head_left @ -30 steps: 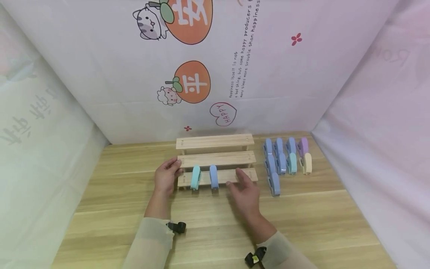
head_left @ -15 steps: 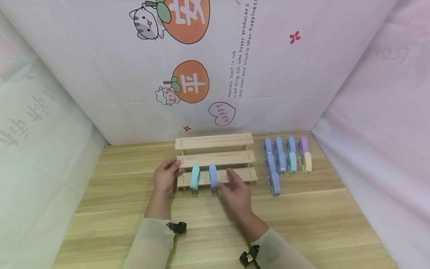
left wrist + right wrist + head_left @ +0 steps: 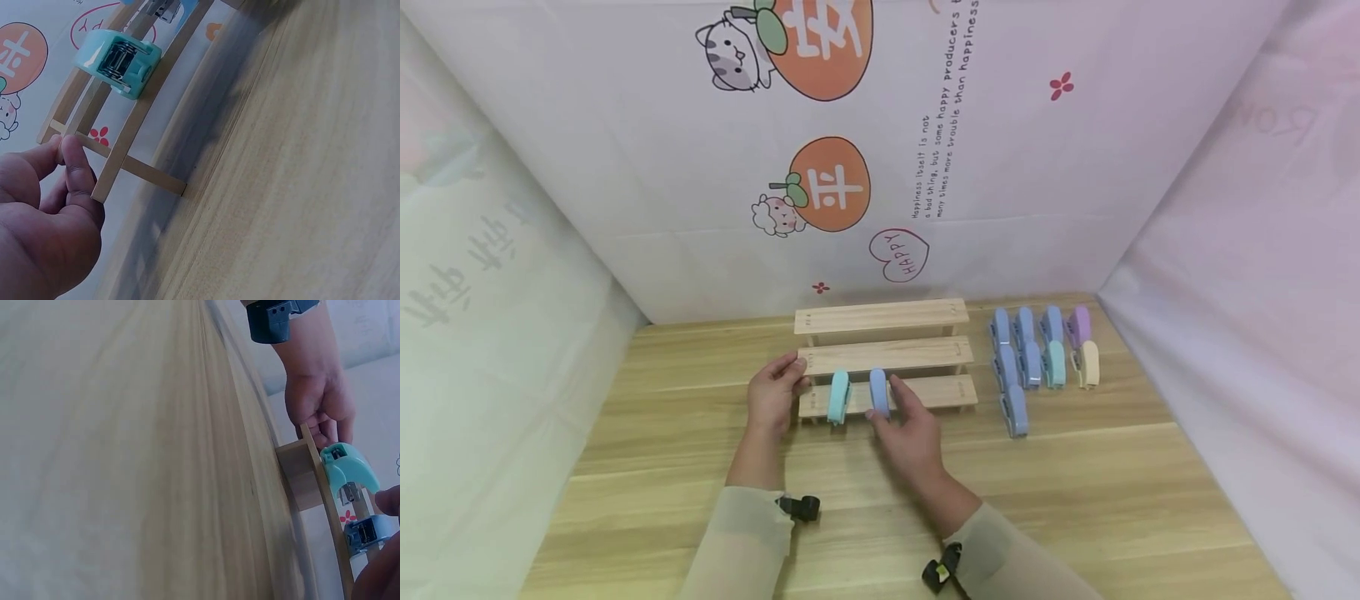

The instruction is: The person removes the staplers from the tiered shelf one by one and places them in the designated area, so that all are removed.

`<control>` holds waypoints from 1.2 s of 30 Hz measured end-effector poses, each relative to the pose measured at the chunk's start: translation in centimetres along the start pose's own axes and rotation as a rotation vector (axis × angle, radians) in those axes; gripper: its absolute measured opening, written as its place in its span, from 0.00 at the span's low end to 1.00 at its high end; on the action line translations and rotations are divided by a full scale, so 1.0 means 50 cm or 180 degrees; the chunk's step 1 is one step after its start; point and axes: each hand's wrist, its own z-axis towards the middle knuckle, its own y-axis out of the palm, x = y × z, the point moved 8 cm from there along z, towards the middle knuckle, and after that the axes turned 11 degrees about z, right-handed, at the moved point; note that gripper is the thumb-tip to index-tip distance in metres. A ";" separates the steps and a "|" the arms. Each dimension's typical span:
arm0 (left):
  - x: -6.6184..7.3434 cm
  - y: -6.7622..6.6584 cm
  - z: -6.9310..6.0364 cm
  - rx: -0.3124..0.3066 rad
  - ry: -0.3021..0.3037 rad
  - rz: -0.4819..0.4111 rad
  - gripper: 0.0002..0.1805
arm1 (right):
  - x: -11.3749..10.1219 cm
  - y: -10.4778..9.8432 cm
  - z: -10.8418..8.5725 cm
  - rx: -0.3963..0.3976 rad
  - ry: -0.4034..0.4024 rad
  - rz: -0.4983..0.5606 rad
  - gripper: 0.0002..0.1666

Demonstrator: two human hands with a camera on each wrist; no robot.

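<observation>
A three-tier wooden rack (image 3: 880, 357) stands on the table. My left hand (image 3: 772, 392) pinches the left end of its middle board; in the left wrist view the thumb and fingers (image 3: 78, 165) meet there. A mint-green clip (image 3: 838, 397) and a blue clip (image 3: 879, 392) are clamped on the lowest board. My right hand (image 3: 912, 433) is at the blue clip, thumb by its lower left and a finger along its right. In the right wrist view the blue clip (image 3: 367, 534) shows between these digits, though the exact contact is partly hidden.
To the rack's right, several more clips lie in columns: blue ones (image 3: 1006, 367), a mint-green clip (image 3: 1055, 365), a purple clip (image 3: 1079, 326) and a cream clip (image 3: 1087, 365). A printed white cloth (image 3: 1000, 250) rises behind the table (image 3: 865, 517) and along both sides.
My right hand has moved left along the lowest board, from its right part to the blue clip. The left hand stays on the rack's left end.
</observation>
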 end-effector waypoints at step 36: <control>-0.002 0.002 0.000 -0.0005 -0.0060 0.0000 0.26 | 0.005 0.021 -0.004 -0.0041 -0.0096 -0.0396 0.35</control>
